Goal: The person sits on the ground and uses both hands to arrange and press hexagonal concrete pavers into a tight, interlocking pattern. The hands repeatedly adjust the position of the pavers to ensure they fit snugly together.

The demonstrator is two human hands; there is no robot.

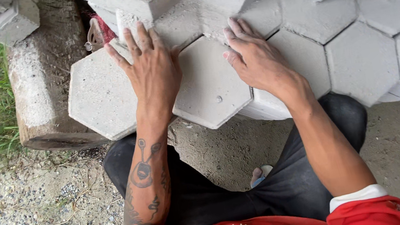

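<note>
Left hand: your left hand (150, 69) lay flat and open, fingers spread toward 12 o'clock, pressing on the seam between the two front pavers.
Right hand: your right hand (256, 61) was open too, palm down on the far edge of the middle paver, gripping nothing.
Middle hexagonal paver (209, 87): it sat at the front of the row, its near corner overhanging toward 6 o'clock.
Left hexagonal paver (101, 96): at 9 o'clock of it, resting partly on the log (41, 73).
Laid pavers (360, 60): touching, at 3 o'clock.
Doing it well: you needed even pressure from both palms, I judge, so the joints closed flush.
</note>
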